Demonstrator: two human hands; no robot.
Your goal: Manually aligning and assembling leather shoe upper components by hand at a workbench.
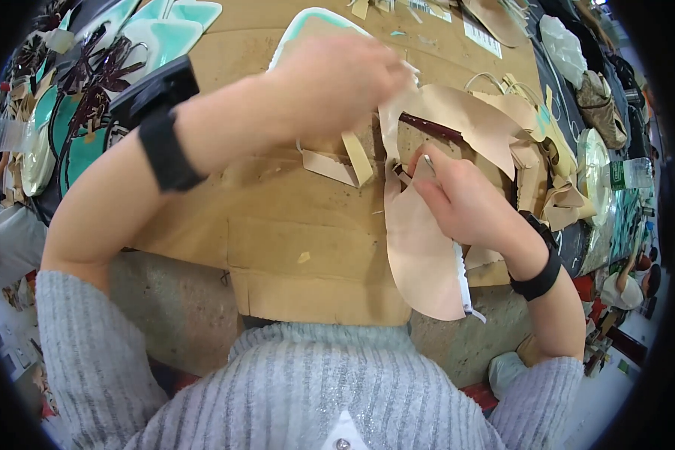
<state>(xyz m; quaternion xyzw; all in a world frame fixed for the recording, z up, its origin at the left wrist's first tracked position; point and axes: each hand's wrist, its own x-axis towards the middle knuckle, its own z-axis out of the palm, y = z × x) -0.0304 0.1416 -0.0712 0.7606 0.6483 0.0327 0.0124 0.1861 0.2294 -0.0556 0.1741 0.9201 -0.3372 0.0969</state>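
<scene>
A beige leather-like piece (424, 262) with a curved outline lies on the right part of the cardboard, its lower end reaching past the front edge. A white zipper (462, 279) runs along its right side. My right hand (465, 196) is closed over the piece, around a slim tool whose silver metal end (428, 162) shows by the thumb; the rest is hidden in the palm. My left hand (341, 79) crosses to the piece's upper end, its fingers smeared by motion, so their grip is unclear. A dark red strip (436, 129) shows between the hands, under a beige flap.
Brown cardboard (300, 217) covers the worktable. Cut strips (334, 166) lie left of the piece, and beige scraps (566, 202) pile up at the right. Mint-and-white pieces (165, 37) and dark shiny strips (101, 71) crowd the far left. A plastic bottle (631, 174) lies at the right.
</scene>
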